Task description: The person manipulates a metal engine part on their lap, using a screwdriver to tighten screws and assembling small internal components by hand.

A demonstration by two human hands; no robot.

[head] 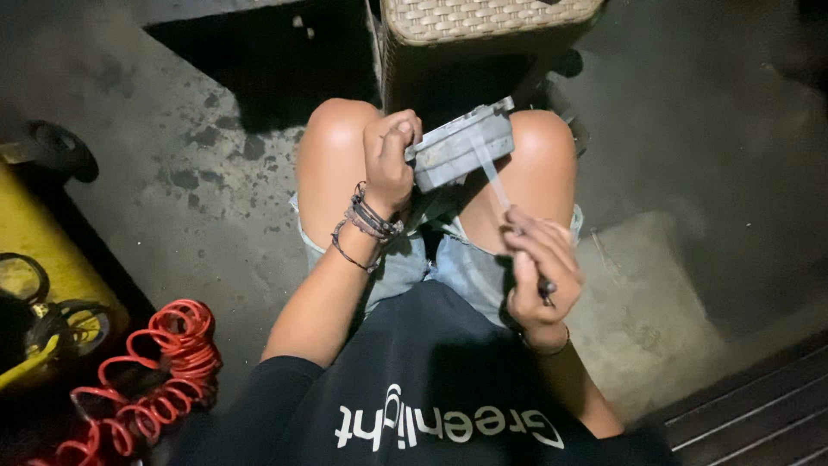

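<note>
Nearest me, right hand (539, 276) pinches a thin tool (496, 181) — its tip reaches ahead onto the grey metal block (461, 147). Left hand (390, 164) grips that block over my knees; prying seems unfinished, I judge — wicker seat (483, 22) beyond.

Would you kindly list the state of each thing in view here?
Grey metal block: held over the knees, tilted.
Left hand: gripping the block's end.
Right hand: closed on a thin tool.
Thin tool: tip against the block.
Red coiled hose: lying loose on the floor.
Wicker seat: upright.
</note>
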